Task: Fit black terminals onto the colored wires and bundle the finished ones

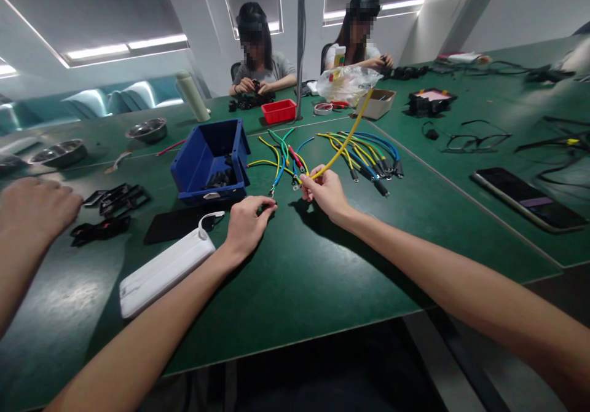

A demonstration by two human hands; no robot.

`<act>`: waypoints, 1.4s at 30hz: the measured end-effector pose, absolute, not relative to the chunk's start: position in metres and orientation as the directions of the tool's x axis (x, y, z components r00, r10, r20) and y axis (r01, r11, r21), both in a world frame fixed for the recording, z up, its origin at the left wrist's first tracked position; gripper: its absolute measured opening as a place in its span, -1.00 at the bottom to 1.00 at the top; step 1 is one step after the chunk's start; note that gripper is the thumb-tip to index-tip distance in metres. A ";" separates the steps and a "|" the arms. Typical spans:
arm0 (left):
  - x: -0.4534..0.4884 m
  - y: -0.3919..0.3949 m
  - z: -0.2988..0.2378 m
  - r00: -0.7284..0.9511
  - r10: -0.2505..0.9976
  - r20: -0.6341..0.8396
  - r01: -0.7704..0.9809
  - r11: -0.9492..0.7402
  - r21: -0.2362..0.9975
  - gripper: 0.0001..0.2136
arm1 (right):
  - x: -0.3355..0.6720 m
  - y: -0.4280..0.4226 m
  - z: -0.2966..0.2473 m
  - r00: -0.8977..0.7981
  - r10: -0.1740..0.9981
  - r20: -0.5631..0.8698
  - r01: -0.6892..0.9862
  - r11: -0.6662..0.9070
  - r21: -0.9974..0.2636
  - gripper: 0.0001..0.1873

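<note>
Wires on the green table (295,295), two lots. Larger lot: a bundle (364,146) right of centre, yellow, blue and green-blue lengths fanned side by side, black sleeves (380,187) on most near ends, some silver tips showing. Smaller lot: a loose pile (279,175) beyond the hands, yellow, green and blue strands crossing, one short red wire (295,155) among them. Single item: a yellow wire (354,125), raised off the table, bowed in a long smooth arc, free end up and away to the right, lower end down at the right hand (329,192). Smallest: bare metal lugs (296,187) by that hand's fingertips (whose wire each belongs to, hard to say).

Right forearm comes in low from the right corner, nearly straight. Right hand over the table, knuckles up, thumb and fingers grasping the yellow wire near its lower end. Left forearm slants up from the bottom left, passing just beside a white power bank (166,272). Left hand (246,224) near the blue bin (187,178), wrist bent, fingers curled, thumb and forefinger tips together beside a blue wire's lug; cannot tell whether they grip the small dark bit there.
</note>
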State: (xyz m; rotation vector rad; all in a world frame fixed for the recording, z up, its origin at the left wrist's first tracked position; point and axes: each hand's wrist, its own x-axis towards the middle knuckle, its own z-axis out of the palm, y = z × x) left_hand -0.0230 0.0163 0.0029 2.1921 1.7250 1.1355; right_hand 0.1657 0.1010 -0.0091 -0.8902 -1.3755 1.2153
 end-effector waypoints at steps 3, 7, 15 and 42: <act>-0.023 0.017 0.003 0.040 0.877 0.479 0.770 -0.333 0.545 -0.91 | 0.165 0.098 -0.007 -0.176 0.963 0.204 -0.140 0.181 -0.974 -0.65; -0.023 0.017 0.004 0.013 0.873 0.488 0.763 -0.324 0.560 -0.91 | 0.164 0.095 -0.002 -0.180 0.967 0.182 -0.199 0.145 -0.969 -0.62; -0.025 0.019 0.003 -0.039 0.864 0.502 0.749 -0.308 0.587 -0.90 | 0.163 0.090 0.003 -0.235 0.961 0.145 -0.247 0.085 -0.965 -0.56; -0.020 0.019 0.001 -0.141 0.921 0.364 0.508 -0.248 0.825 -0.82 | 0.164 0.087 0.010 -0.307 0.951 0.025 -0.254 -0.056 -0.966 -0.50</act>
